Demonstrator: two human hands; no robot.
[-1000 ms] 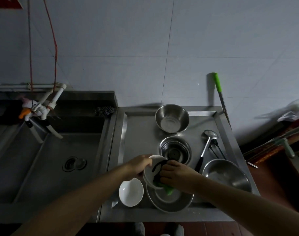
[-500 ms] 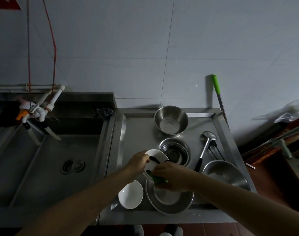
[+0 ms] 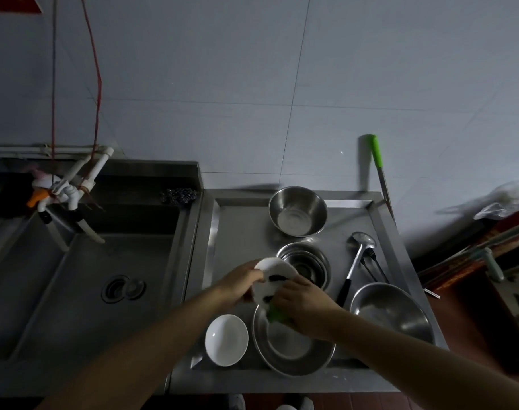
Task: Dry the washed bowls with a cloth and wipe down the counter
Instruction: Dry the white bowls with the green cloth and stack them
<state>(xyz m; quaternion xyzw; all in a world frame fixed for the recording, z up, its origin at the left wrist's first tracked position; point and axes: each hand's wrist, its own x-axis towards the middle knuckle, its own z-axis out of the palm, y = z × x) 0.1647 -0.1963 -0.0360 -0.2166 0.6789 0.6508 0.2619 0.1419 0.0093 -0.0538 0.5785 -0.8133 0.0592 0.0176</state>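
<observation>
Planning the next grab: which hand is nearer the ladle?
Right. The right hand sits just left of the ladle handle; the left hand is farther left, beyond the held white bowl.

white bowl point(image 3: 274, 272) tilted more upright, right hand point(image 3: 304, 303) slid down its rim

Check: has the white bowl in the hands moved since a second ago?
Yes. The held white bowl has shifted up and away from the person, toward the stacked steel bowls; the white bowl on the counter stays put.
</observation>
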